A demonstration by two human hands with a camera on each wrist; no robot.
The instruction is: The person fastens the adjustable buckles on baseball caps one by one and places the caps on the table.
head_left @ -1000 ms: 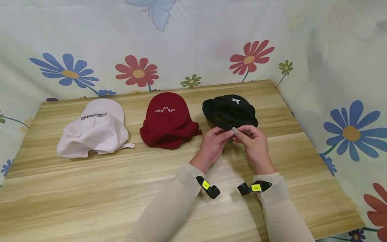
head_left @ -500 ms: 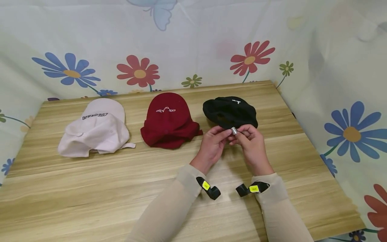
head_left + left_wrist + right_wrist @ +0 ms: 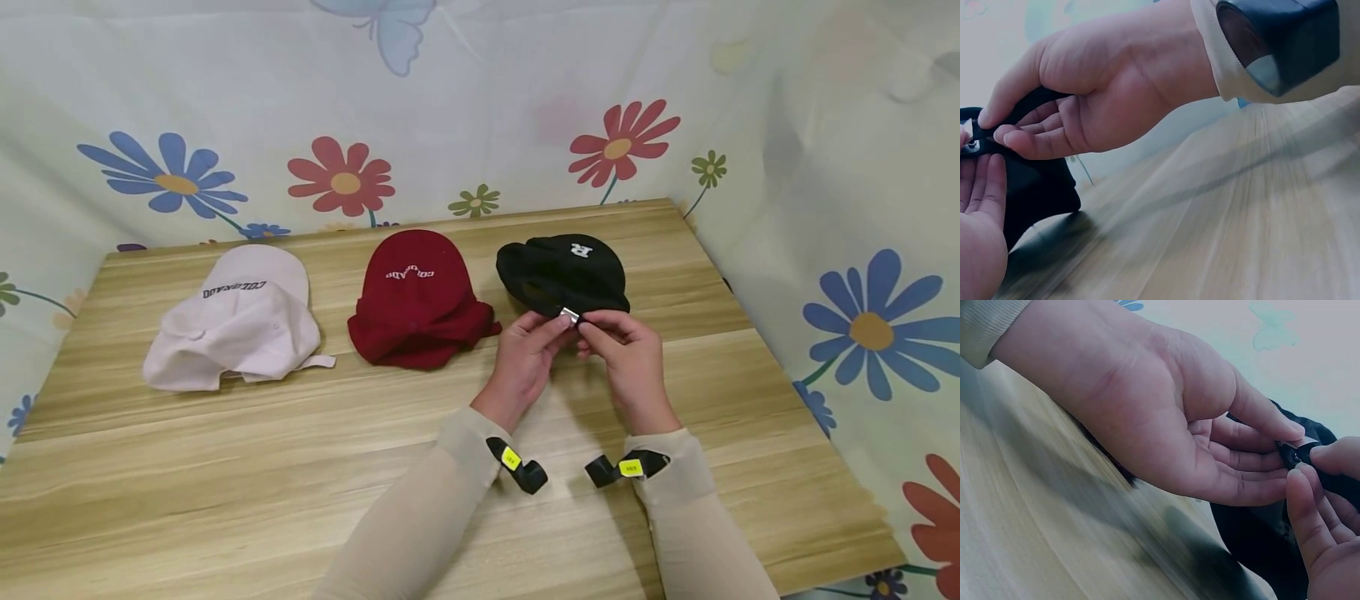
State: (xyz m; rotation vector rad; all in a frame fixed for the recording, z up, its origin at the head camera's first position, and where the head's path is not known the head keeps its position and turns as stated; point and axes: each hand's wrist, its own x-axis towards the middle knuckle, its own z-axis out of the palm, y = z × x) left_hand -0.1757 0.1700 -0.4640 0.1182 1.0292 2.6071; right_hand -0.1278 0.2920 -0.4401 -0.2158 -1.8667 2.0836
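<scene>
A black cap (image 3: 564, 271) with a white R emblem stands at the right of the table, its back strap towards me. My left hand (image 3: 525, 358) pinches the strap at a small silver buckle (image 3: 570, 316), thumb on the metal. Close beside it, my right hand (image 3: 633, 367) pinches the black strap (image 3: 1044, 99) between thumb and fingers. In the right wrist view, the fingertips of both hands nearly meet at the buckle. How far the strap runs through it is hidden by fingers.
A dark red cap (image 3: 416, 308) lies left of the black one. Farther left is a pale pink cap (image 3: 232, 333) with its strap end sticking out. The wooden table (image 3: 300, 483) meets a flower-printed cloth (image 3: 480, 100) at the back and sides.
The buckle and the black cap have shifted slightly left. The cap has tipped so its R emblem shows more fully, and the buckle has turned. Both hands keep pinching.
</scene>
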